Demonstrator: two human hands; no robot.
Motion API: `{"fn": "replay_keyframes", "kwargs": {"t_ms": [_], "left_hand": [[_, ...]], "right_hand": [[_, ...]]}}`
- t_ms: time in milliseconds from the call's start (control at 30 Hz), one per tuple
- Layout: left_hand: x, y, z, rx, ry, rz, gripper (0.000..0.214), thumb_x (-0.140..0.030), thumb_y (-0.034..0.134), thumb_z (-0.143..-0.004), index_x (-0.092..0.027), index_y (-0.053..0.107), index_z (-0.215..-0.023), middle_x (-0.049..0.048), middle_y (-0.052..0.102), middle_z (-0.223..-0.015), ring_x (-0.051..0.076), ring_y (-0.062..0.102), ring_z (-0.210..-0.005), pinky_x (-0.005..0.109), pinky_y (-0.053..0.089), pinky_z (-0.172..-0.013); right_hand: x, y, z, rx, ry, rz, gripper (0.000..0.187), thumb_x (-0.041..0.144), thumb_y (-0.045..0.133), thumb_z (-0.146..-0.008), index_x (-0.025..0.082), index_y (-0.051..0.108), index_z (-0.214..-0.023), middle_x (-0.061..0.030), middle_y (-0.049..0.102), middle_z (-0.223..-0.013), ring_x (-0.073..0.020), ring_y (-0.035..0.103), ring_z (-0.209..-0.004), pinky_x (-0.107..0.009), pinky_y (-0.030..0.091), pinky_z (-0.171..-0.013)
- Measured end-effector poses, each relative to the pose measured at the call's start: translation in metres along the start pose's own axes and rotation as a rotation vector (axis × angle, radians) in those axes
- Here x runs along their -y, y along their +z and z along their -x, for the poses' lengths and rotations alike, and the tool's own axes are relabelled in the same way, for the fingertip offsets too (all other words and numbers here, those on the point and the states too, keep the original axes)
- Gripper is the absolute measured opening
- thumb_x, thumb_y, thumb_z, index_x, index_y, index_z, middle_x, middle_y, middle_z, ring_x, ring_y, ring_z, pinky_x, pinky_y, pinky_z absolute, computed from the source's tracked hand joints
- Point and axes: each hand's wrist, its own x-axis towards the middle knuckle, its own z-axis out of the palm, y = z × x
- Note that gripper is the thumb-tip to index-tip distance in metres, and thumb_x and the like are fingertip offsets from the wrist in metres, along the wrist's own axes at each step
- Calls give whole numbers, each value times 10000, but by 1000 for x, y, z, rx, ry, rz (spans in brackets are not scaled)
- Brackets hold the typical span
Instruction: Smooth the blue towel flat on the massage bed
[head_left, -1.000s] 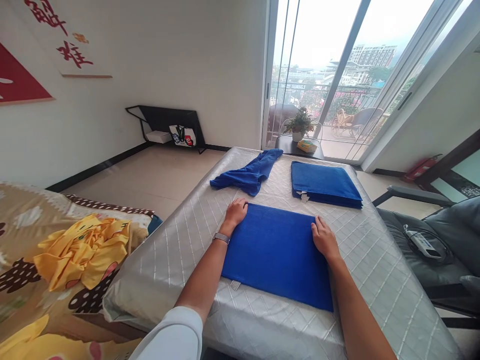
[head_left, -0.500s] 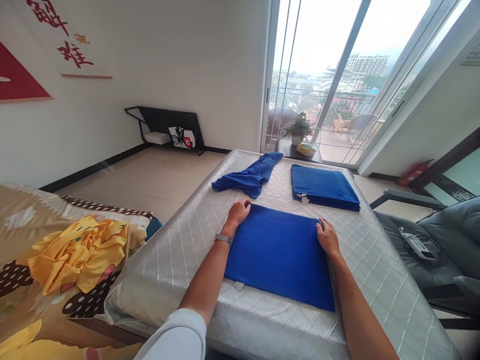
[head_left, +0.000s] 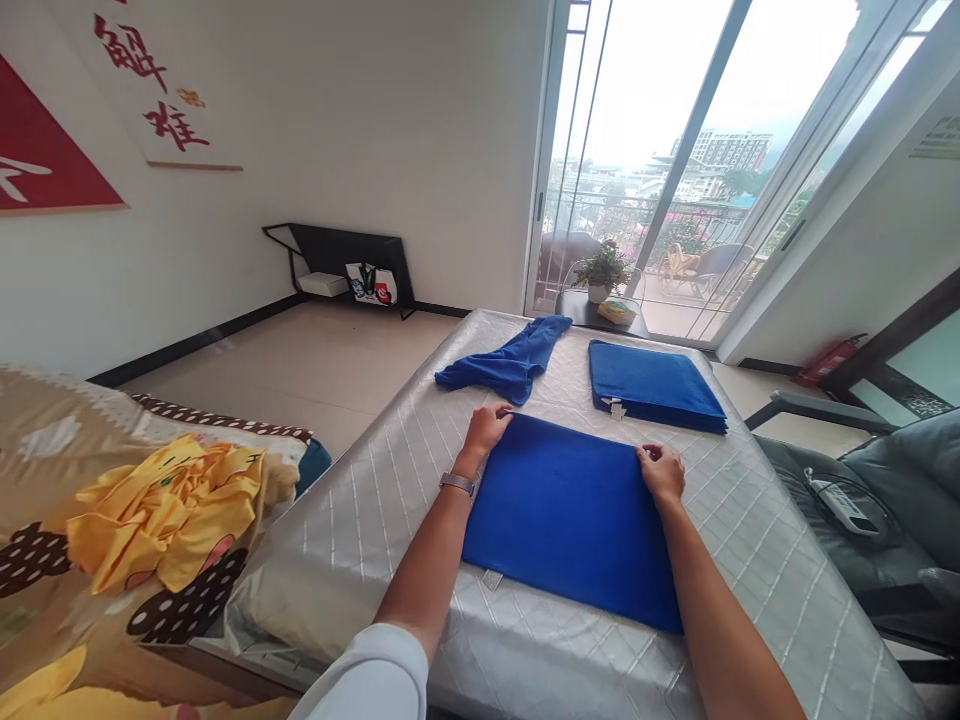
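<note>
A blue towel (head_left: 574, 520) lies spread in a flat rectangle on the silvery quilted mattress (head_left: 375, 500), a small white tag showing at its near edge. My left hand (head_left: 488, 428) pinches its far left corner. At the far right corner, my right hand (head_left: 661, 470) has thumb and fingers closed on the cloth. Beyond it on the right sits a neat stack of folded blue towels (head_left: 652, 380) with white tags. Further back on the left, a crumpled blue towel (head_left: 510, 365) lies loose.
Left of the mattress, a yellow cloth (head_left: 172, 510) is bunched on patterned bedding (head_left: 45, 440). A dark armchair (head_left: 795, 470) holding a power strip (head_left: 844, 505) stands at the right. A potted plant (head_left: 600, 270) stands near the glass door.
My fingers have closed on the towel's two far corners, where they earlier rested along its edges. The view has shifted slightly; the towel stays flat.
</note>
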Motion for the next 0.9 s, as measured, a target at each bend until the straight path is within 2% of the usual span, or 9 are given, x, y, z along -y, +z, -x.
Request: {"fn": "replay_keyframes", "kwargs": {"t_ms": [167, 300, 367, 533, 700, 900], "left_hand": [[-2, -6, 0, -14, -16, 99, 190, -162, 700, -832, -202, 755, -1009, 53, 778, -979, 200, 731, -956, 319, 551, -920], [-7, -14, -1, -26, -18, 196, 193, -163, 724, -811, -182, 747, -1002, 66, 776, -983, 205, 731, -961, 321, 568, -894], [-10, -19, -3, -25, -22, 240, 216, -176, 738, -801, -168, 740, -1017, 75, 777, -979, 211, 734, -952, 323, 581, -869], [-21, -36, -2, -13, -37, 463, 350, -308, 835, -716, -146, 740, -1011, 86, 777, -915, 238, 736, -917, 361, 582, -861], [-45, -60, 12, 21, 24, 692, 459, -374, 907, -612, -166, 758, -994, 60, 764, -867, 230, 720, -877, 370, 548, -866], [-89, -86, 38, 32, 88, 824, 397, -297, 923, -593, -193, 775, -947, 28, 747, -823, 198, 699, -823, 324, 529, -810]], "right_hand": [[0, -10, 2, 12, -36, -188, 580, 646, 598, -778, 137, 682, -1043, -147, 745, -949, -253, 706, -883, -383, 542, -819], [3, -33, 6, 1, -84, -451, 713, 706, 713, -656, 133, 664, -1077, -140, 748, -926, -253, 708, -872, -378, 555, -792], [8, -48, 10, -7, -107, -560, 704, 682, 776, -608, 151, 675, -1060, -115, 744, -892, -248, 700, -867, -387, 550, -810], [28, -86, 24, -34, -171, -606, 606, 647, 806, -613, 181, 701, -986, -71, 727, -850, -217, 679, -807, -390, 551, -808], [49, -125, 41, -122, -223, -606, 481, 596, 823, -636, 199, 720, -887, -48, 722, -873, -210, 675, -822, -406, 558, -837], [64, -171, 60, -321, -307, -657, 405, 535, 843, -654, 215, 729, -875, -15, 704, -818, -178, 648, -749, -420, 548, -885]]}}
